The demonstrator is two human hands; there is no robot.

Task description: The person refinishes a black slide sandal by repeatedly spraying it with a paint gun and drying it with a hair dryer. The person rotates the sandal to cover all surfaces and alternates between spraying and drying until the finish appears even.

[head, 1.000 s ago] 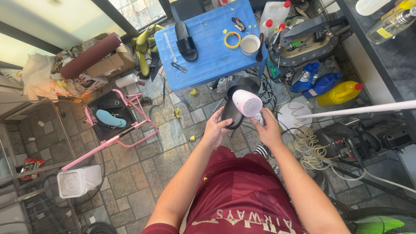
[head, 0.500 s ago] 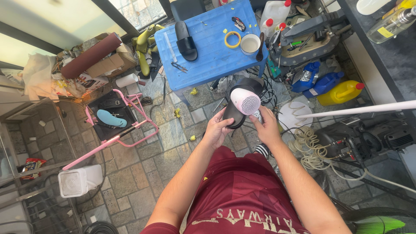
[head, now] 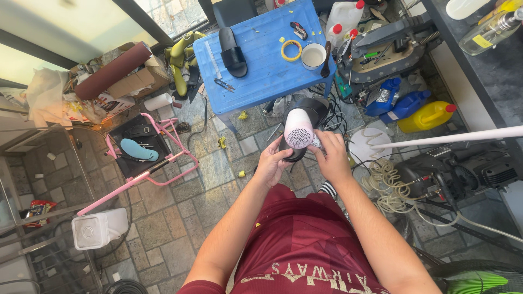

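Note:
A black hair dryer (head: 301,126) with a pale pink perforated back is held over my lap, its back turned up toward me. My left hand (head: 271,165) grips its dark handle from below. My right hand (head: 330,155) touches the dryer's right side, fingers curled against it and a small object I cannot make out. In front stands a blue plastic table (head: 261,65) carrying a black sandal (head: 232,51), a yellow tape ring (head: 291,50), a white cup (head: 313,55), small scissors (head: 224,84) and a pocket tool (head: 298,29).
A pink metal stand (head: 143,158) holds a blue insole on the left. White, blue and yellow jugs (head: 427,114) stand at right, with a coiled cord (head: 388,185), a black machine (head: 468,169) and a white pole (head: 452,137). A white bucket (head: 95,230) stands on the tiled floor.
The dryer has turned so its pink back faces up more, and both hands have shifted slightly closer around it.

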